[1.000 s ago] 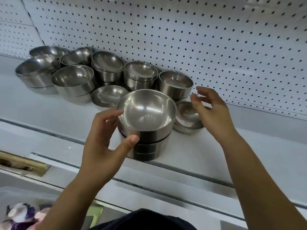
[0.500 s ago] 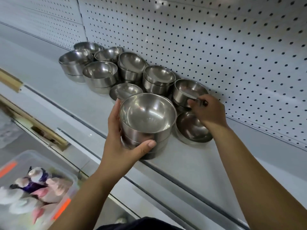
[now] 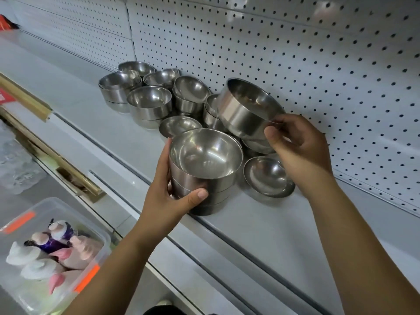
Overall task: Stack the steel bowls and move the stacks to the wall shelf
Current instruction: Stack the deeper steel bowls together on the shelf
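- At two o'clock from the front stack (image 3: 204,164), the right hand (image 3: 300,144) pinches the near rim of a lifted bowl (image 3: 245,110) between thumb and fingers. The bowl hangs tilted in the air before the pegboard (image 3: 318,64).
- So thin a pinch on smooth steel could slip. The bowl would then drop onto the lower bowls (image 3: 259,145) right beneath it, or onto the shallow bowl (image 3: 269,176) at seven o'clock from the hand.
- At eight o'clock from the right hand, the left hand (image 3: 168,198) wraps the side of the front stack, thumb across its near wall. The stack stands on the shelf (image 3: 261,226), right at the front lip.
- Set down crooked, the tilted bowl could jam on the top rim or nudge the stack forward. With its base so near the edge, the stack could tip off toward the clear bin (image 3: 77,215) at eight o'clock below.
- A wide swing leftward could clip the back stacks (image 3: 147,103) at eleven o'clock, which stand crowded along the wall.
- The front stack is hard to count: seams show on its wall, but the left palm covers part of it.
- The lower bowls are mostly hidden by the lifted bowl and the right hand, so their number cannot be told.
- The bin is cut off at the frame's left edge, and its contents are too blurred to name.
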Tool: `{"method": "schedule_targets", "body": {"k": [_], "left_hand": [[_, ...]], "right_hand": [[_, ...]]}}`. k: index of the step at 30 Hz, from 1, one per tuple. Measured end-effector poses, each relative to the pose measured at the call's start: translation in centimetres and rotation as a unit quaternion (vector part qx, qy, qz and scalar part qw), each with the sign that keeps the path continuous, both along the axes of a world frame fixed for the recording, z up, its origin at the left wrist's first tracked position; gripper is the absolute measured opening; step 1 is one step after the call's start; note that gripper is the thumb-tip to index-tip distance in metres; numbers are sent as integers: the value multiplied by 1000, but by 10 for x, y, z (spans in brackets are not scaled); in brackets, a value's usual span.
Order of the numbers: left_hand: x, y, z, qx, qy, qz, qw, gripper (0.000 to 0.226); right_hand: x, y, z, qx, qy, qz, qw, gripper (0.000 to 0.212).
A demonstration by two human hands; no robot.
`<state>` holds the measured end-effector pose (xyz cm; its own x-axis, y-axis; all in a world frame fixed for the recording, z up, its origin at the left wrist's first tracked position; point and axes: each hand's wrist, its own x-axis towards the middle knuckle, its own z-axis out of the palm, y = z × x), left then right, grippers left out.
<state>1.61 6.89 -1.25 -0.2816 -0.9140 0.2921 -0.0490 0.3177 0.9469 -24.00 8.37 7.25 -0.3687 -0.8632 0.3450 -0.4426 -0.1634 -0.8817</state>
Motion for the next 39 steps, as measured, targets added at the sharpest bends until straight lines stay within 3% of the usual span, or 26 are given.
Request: {"method": "schedule_targets", "body": {"k": [9, 16, 21, 27, 39], "left_hand": [[9, -1, 5, 0, -36, -20, 999, 99], [16, -3, 7, 7, -34, -25, 999, 87], [18, -3, 19, -8, -33, -16, 999, 89], [25, -21, 48, -67, -40, -56, 995, 86], [31, -74, 55, -57, -18, -239, 969, 100]], "right_hand": [[37, 26, 4, -48, -28, 109, 992, 17], [48, 32, -14, -27, 77, 122, 989, 33], [54, 37, -14, -3, 84, 111, 990, 47], [62, 52, -20, 27, -19, 86, 996, 93], [120, 66, -94, 130, -108, -27, 985, 105]]}}
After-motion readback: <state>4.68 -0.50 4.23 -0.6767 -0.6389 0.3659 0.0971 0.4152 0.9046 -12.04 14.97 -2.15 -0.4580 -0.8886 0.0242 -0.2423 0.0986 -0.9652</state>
